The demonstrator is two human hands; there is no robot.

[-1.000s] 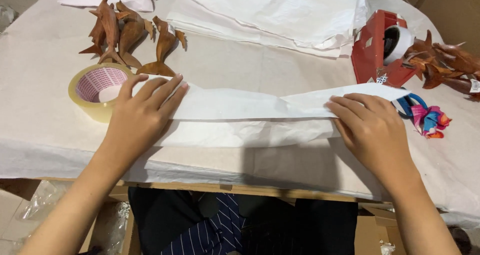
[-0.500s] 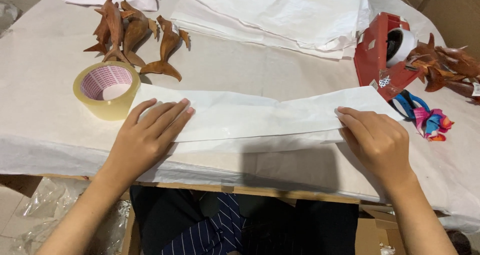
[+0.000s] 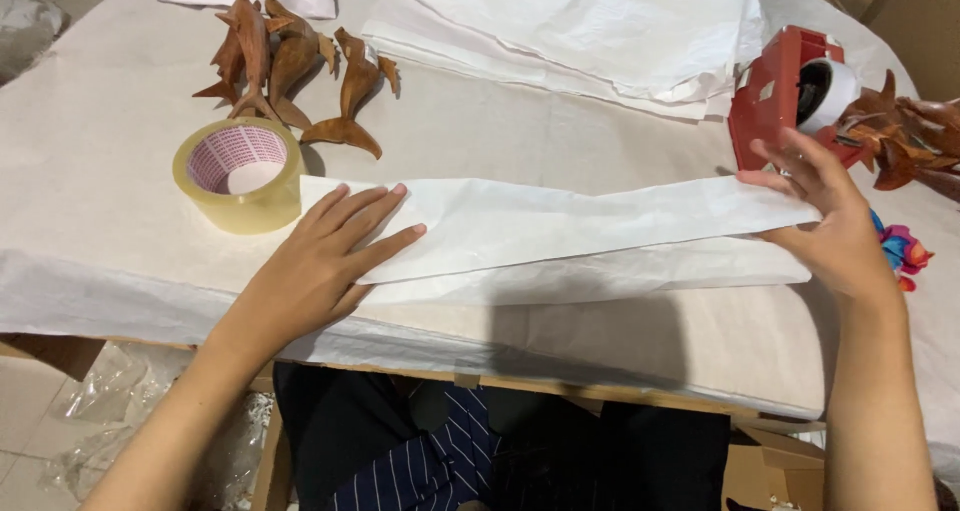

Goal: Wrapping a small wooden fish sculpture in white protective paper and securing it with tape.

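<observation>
A long folded strip of white paper point(image 3: 570, 233) lies across the paper-covered table point(image 3: 120, 211). My left hand point(image 3: 325, 256) presses flat on the strip's left end, fingers spread. At the strip's right end my right hand point(image 3: 825, 216) has the paper's edge between thumb and fingers, slightly lifted, with fingertips close to a red tape dispenser point(image 3: 785, 96).
A roll of clear packing tape point(image 3: 240, 174) sits just left of my left hand. Several carved wooden dolphins point(image 3: 290, 66) lie behind it, more wooden figures point(image 3: 905, 136) at far right. A stack of white paper sheets point(image 3: 590, 31) is at the back. A colourful item point(image 3: 900, 253) lies by my right wrist.
My right hand has moved from pressing flat on the strip to lifting its right end near the red dispenser. My left hand stays pressed on the left end.
</observation>
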